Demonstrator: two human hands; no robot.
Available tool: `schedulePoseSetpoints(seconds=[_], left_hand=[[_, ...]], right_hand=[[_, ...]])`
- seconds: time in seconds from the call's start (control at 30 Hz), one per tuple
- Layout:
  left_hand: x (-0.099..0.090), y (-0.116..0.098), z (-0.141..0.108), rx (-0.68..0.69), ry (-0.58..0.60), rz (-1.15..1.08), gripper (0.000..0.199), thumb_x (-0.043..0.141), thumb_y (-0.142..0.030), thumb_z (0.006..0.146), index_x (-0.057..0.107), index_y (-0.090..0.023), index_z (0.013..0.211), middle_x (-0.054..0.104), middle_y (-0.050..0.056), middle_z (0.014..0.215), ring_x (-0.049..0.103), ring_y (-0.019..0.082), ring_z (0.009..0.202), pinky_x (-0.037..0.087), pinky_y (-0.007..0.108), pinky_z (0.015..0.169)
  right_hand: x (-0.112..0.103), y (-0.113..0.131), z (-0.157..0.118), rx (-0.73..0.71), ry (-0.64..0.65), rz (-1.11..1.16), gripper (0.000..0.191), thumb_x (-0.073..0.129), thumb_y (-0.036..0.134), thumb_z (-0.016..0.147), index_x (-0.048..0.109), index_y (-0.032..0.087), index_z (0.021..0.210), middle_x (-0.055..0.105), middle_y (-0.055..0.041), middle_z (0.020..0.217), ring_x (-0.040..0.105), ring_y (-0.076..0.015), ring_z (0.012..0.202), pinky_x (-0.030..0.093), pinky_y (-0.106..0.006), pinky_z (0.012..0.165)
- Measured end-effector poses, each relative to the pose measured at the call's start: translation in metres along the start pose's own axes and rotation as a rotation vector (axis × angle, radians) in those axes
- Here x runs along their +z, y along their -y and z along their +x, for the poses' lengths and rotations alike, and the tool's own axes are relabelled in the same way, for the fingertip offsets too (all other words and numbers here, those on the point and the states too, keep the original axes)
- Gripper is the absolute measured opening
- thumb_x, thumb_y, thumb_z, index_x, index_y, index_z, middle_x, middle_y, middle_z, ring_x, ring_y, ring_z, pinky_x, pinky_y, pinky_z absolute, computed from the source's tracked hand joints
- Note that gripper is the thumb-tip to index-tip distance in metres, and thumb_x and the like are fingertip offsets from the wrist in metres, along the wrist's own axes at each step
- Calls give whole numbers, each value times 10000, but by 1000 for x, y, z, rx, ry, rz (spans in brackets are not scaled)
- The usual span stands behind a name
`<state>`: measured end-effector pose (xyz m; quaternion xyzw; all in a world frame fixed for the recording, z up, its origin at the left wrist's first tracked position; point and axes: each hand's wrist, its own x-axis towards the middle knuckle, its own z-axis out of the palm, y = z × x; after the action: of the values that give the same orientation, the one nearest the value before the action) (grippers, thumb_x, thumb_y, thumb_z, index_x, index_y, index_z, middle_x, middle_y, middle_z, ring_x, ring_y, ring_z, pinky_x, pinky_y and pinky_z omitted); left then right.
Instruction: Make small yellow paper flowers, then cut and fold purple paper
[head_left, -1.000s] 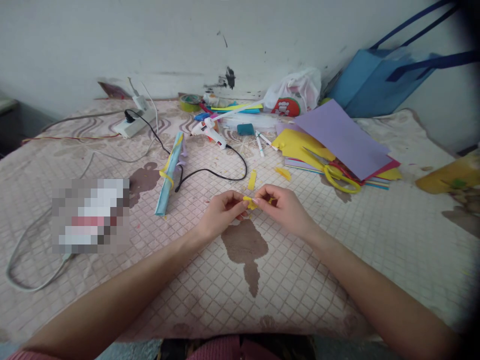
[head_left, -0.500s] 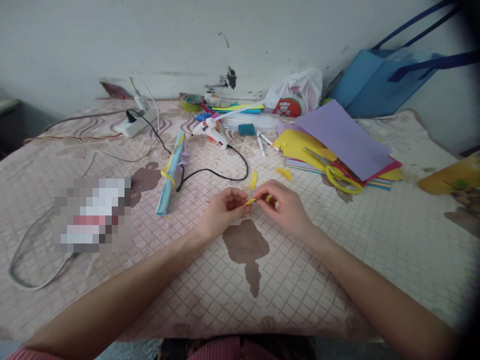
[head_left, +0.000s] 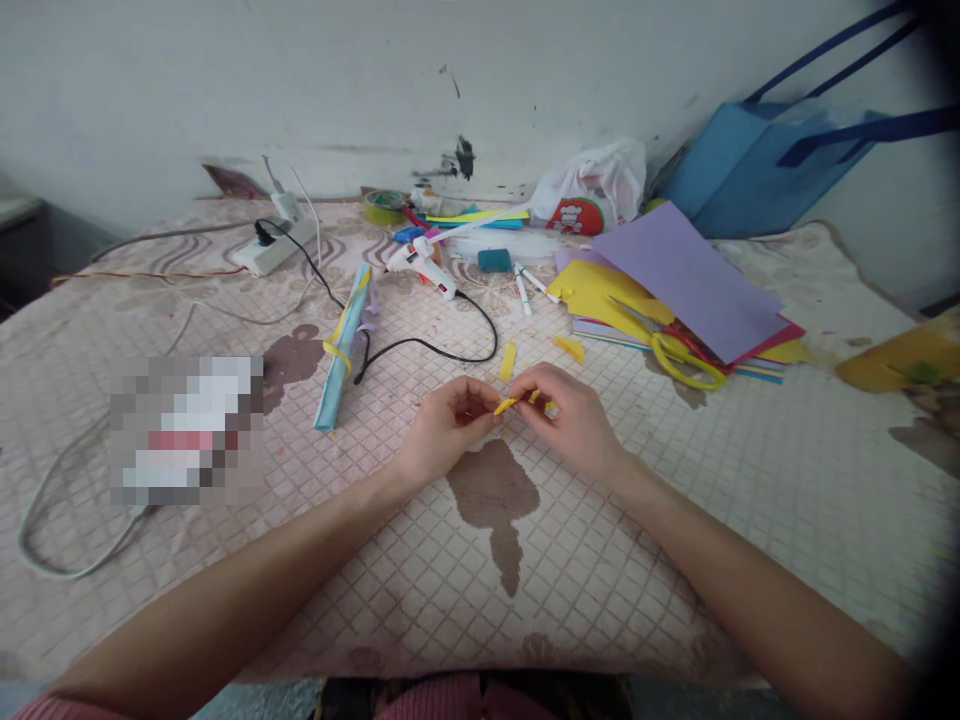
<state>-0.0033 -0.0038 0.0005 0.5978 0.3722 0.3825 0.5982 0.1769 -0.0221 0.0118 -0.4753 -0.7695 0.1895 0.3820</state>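
Note:
A small yellow paper strip [head_left: 506, 406] is pinched between both hands above the patterned tablecloth [head_left: 420, 560]. My left hand [head_left: 448, 425] closes thumb and fingers on its left end. At the other end, my right hand [head_left: 564, 412] grips it with the fingertips; part of the strip is hidden by the fingers. Just beyond the hands lie a flat yellow paper piece [head_left: 508, 360] and a curled yellow scrap [head_left: 570, 348]. To the left, a rolled light-blue paper tube [head_left: 341, 350] has yellow and purple curls on it.
A white glue gun [head_left: 424, 268] with a black cord lies behind the hands. Yellow-handled scissors [head_left: 686, 362] rest by stacked coloured paper [head_left: 686, 275] at right. A power strip [head_left: 275, 247], markers [head_left: 523, 290], a plastic bag [head_left: 600, 185] and a blue bag [head_left: 757, 165] stand farther back.
The yellow strip has shifted slightly to the right and tilted more upward between my fingers. Both hands have otherwise stayed in nearly the same place.

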Motion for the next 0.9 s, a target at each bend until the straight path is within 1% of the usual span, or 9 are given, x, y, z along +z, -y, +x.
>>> schedulePoseSetpoints(seconds=[0.07, 0.23, 0.33, 0.4, 0.47, 0.6, 0.77, 0.83, 0.9], left_hand=[[0, 0, -1, 18, -2, 42, 215, 696, -212, 721, 582, -136, 886, 645, 50, 878, 605, 125, 783, 500, 252, 712], [1, 0, -2, 51, 0, 138, 233, 690, -258, 736, 593, -143, 914, 653, 46, 872, 608, 125, 757, 493, 240, 676], [1, 0, 0, -20, -7, 78, 189, 652, -291, 769, 597, -137, 863, 651, 35, 777, 611, 117, 699, 491, 230, 633], [0, -1, 2, -91, -26, 13, 181, 643, -297, 772, 580, -137, 827, 642, 22, 721, 610, 109, 652, 491, 220, 596], [0, -1, 3, -136, -47, -21, 180, 642, -296, 770, 566, -138, 811, 637, 14, 699, 607, 102, 628, 488, 210, 574], [-1, -1, 3, -113, -47, 40, 181, 640, -296, 776, 574, -136, 826, 637, 17, 700, 607, 104, 637, 487, 210, 579], [-1, 0, 2, -41, -37, 165, 184, 621, -304, 792, 595, -133, 856, 644, 32, 690, 604, 121, 638, 476, 227, 575], [-1, -1, 2, -31, -40, 186, 174, 615, -297, 796, 596, -133, 852, 646, 35, 688, 604, 122, 635, 467, 226, 570], [-1, -1, 2, -7, -49, 192, 152, 613, -277, 796, 593, -133, 840, 648, 35, 697, 607, 122, 642, 468, 228, 583]], right_hand=[[0, 0, 0, -14, -10, 9, 177, 477, 70, 798, 551, 222, 848, 601, -26, 884, 569, -157, 811, 446, -267, 647], [2, -2, 0, 16, 33, 48, 144, 541, 102, 786, 570, 215, 870, 610, -11, 848, 562, -133, 733, 451, -261, 643], [-8, -6, 3, 123, 79, 176, 204, 586, 195, 799, 560, 220, 1000, 624, -17, 900, 590, -143, 783, 471, -270, 673], [-20, -12, 5, 203, 37, 208, 196, 573, 280, 825, 560, 216, 1010, 619, -21, 895, 590, -146, 771, 469, -270, 647], [-34, -19, 7, 272, 1, 126, 147, 549, 318, 840, 583, 206, 929, 618, -16, 838, 566, -136, 694, 447, -271, 608], [-45, -31, 5, 335, 161, -119, 100, 598, 298, 790, 597, 198, 794, 611, 0, 732, 518, -125, 584, 400, -275, 561], [-32, -36, 0, 280, 228, -255, 55, 634, 191, 730, 580, 193, 741, 579, -7, 746, 517, -136, 636, 391, -271, 575], [-29, -36, 0, 216, 206, -259, 94, 613, 114, 715, 566, 193, 737, 558, -7, 765, 523, -138, 664, 403, -267, 587], [-27, -35, 1, 117, 135, -247, 141, 569, 60, 725, 552, 198, 750, 546, -11, 803, 541, -143, 711, 424, -265, 604]])
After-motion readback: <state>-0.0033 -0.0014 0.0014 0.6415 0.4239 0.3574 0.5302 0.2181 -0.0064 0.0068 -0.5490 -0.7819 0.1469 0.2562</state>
